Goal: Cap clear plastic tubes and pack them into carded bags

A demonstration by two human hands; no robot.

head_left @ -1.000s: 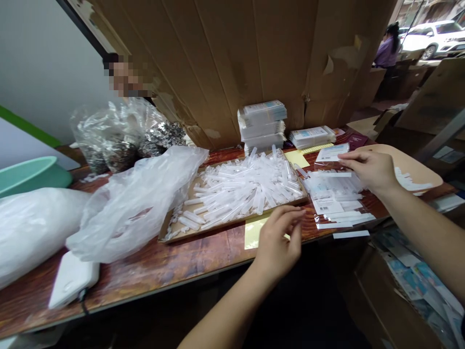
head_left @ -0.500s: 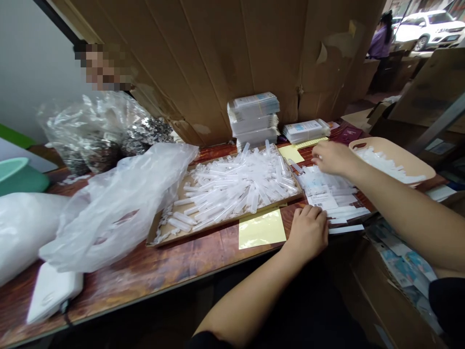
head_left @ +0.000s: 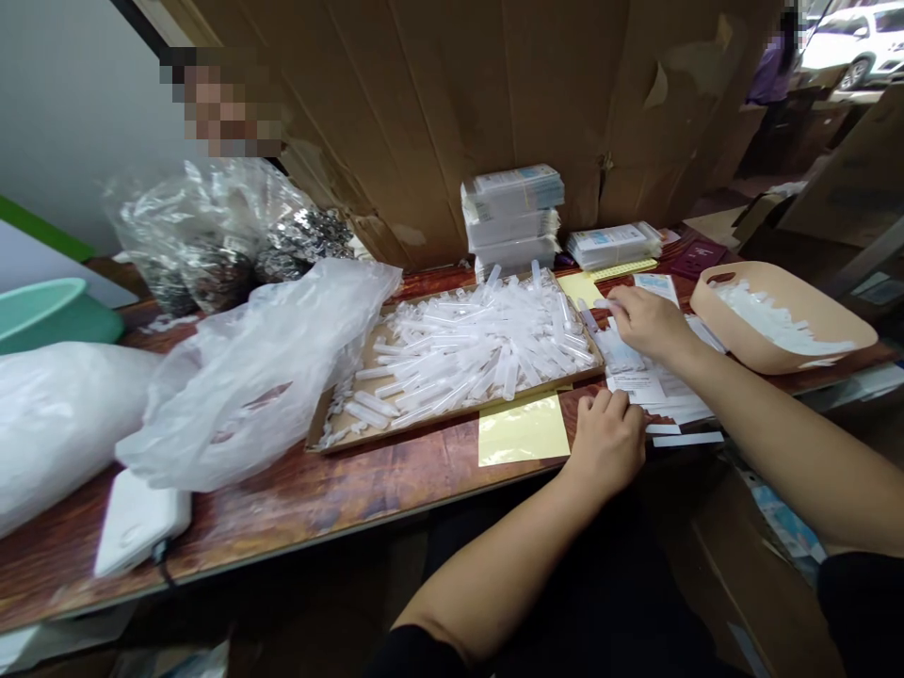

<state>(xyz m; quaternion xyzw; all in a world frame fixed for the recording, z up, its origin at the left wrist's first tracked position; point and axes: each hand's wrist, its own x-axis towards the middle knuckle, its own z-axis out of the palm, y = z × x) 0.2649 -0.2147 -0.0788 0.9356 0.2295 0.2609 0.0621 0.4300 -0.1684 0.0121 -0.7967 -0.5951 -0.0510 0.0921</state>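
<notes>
My left hand [head_left: 608, 441] rests at the table's front edge with its fingers curled, beside printed cards and white strips [head_left: 686, 439]; whatever lies under its fingers is hidden. Farther back, my right hand [head_left: 646, 322] pinches a small whitish piece between thumb and fingers, over the cards [head_left: 636, 384]. Left of both hands, a shallow cardboard tray [head_left: 452, 411] holds a heap of clear plastic tubes [head_left: 487, 330]. A yellow sheet [head_left: 524, 431] lies in front of the tray. On the right, a beige basket [head_left: 844, 311] contains whitish pieces [head_left: 769, 315].
Stacks of packed cards [head_left: 512, 221] stand behind the tray. A plastic bag [head_left: 261, 377], a white device [head_left: 141, 523] with a cable and a teal basin [head_left: 60, 315] are at the left. Cardboard [head_left: 438, 113] rises behind. A person [head_left: 773, 71] is in the far background.
The view has shifted, so the table contents appear higher and mostly farther right. My right hand has moved toward the near cards, and a whitish piece now shows at its fingertips.
</notes>
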